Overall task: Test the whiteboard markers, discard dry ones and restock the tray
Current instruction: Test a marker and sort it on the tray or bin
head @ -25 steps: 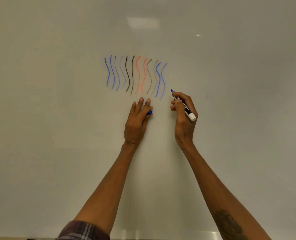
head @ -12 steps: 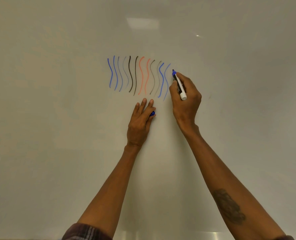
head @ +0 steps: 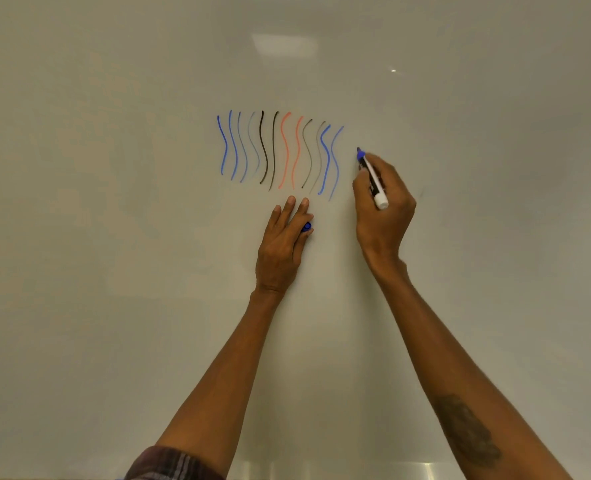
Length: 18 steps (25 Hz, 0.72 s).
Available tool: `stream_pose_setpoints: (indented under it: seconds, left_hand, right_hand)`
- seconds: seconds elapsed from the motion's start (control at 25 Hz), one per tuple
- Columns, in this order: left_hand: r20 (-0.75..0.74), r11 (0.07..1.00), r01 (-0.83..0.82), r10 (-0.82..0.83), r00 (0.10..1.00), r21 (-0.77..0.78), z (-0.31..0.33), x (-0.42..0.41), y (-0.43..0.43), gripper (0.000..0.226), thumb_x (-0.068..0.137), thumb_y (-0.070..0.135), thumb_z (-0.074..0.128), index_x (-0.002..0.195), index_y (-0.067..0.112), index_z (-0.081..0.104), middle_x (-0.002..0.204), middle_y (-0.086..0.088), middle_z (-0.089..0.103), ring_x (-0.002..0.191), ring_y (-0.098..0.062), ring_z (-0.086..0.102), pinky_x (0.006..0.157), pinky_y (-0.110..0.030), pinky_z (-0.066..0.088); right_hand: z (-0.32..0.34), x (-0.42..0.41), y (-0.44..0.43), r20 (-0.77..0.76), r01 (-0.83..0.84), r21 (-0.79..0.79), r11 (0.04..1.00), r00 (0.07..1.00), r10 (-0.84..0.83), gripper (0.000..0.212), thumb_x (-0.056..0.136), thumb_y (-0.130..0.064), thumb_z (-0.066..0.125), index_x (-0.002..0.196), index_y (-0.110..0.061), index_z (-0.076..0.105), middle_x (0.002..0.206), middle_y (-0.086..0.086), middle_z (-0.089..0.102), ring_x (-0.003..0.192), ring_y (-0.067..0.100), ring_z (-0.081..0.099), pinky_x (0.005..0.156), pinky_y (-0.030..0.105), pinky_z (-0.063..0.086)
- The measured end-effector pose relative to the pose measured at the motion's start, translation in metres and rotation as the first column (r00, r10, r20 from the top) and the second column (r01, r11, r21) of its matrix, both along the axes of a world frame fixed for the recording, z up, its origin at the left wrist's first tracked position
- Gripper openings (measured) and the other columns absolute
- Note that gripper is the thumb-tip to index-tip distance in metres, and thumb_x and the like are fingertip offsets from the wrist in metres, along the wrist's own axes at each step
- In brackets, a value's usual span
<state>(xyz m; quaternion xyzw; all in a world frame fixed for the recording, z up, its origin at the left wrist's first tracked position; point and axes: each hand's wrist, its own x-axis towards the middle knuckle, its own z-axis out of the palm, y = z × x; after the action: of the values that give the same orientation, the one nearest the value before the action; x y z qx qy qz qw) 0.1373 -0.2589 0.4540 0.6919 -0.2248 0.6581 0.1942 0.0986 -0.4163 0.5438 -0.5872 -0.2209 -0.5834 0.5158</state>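
A whiteboard (head: 114, 237) fills the view. On it is a row of wavy test strokes (head: 280, 150) in blue, black and red, some faint. My right hand (head: 384, 209) grips an uncapped blue marker (head: 373, 181) with a white barrel, its tip on the board just right of the last blue stroke. My left hand (head: 282, 247) rests on the board below the strokes with fingers straight, and a blue marker cap (head: 306, 227) is tucked between thumb and forefinger.
The metal ledge (head: 321, 471) of the board runs along the bottom edge of the view. A ceiling light glares on the board (head: 284, 45) above the strokes.
My right hand rose with the marker from below the strokes to the top right of the row, then came down a little along the board. My left hand stayed in place.
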Motion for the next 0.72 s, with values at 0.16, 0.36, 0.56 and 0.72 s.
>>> stream_pose_setpoints:
  seconds: [0.16, 0.36, 0.56, 0.72]
  left_hand:
    - [0.0, 1.0, -0.001, 0.001, 1.0, -0.006, 0.0, 0.0, 0.001, 0.032, 0.102, 0.015, 0.053, 0.131, 0.001, 0.06, 0.142, -0.005, 0.054, 0.139, -0.023, 0.044, 0.12, -0.039, 0.03]
    - [-0.021, 1.0, 0.016, -0.016, 1.0, -0.017, -0.001, 0.0, 0.0, 0.034, 0.1, 0.012, 0.056, 0.133, 0.001, 0.059, 0.144, -0.005, 0.053, 0.14, -0.022, 0.043, 0.12, -0.038, 0.03]
    - [-0.104, 0.986, 0.124, -0.136, 0.985, -0.111, 0.0, -0.012, -0.004, 0.029, 0.099, 0.006, 0.057, 0.127, 0.001, 0.062, 0.142, -0.007, 0.055, 0.142, -0.014, 0.038, 0.121, -0.038, 0.027]
    - [-0.13, 0.887, 0.21, -0.286, 0.949, -0.412, -0.017, -0.04, -0.003, 0.02, 0.099, 0.005, 0.055, 0.115, 0.002, 0.066, 0.12, -0.01, 0.062, 0.119, -0.002, 0.054, 0.104, -0.032, 0.048]
  right_hand:
    - [0.014, 0.012, -0.004, 0.043, 0.05, -0.096, 0.994, 0.998, -0.046, 0.029, 0.094, -0.016, 0.058, 0.12, -0.005, 0.067, 0.101, 0.004, 0.071, 0.084, 0.014, 0.067, 0.076, 0.03, 0.056]
    - [-0.058, 0.005, -0.004, -0.016, 0.075, -0.14, 0.987, 0.997, -0.078, 0.026, 0.089, -0.01, 0.062, 0.113, -0.004, 0.069, 0.088, 0.004, 0.068, 0.067, 0.013, 0.06, 0.06, 0.028, 0.051]
    - [-0.091, -0.011, -0.005, -0.334, -0.42, 0.204, 0.884, 0.819, 0.466, 0.022, 0.095, -0.009, 0.058, 0.114, -0.008, 0.069, 0.097, 0.008, 0.072, 0.081, 0.019, 0.068, 0.076, 0.036, 0.058]
    - [-0.112, -0.022, 0.0, -0.327, -0.64, 0.527, 0.559, 0.454, 0.829, 0.022, 0.099, -0.008, 0.051, 0.116, -0.005, 0.064, 0.1, 0.019, 0.07, 0.086, 0.026, 0.067, 0.081, 0.035, 0.056]
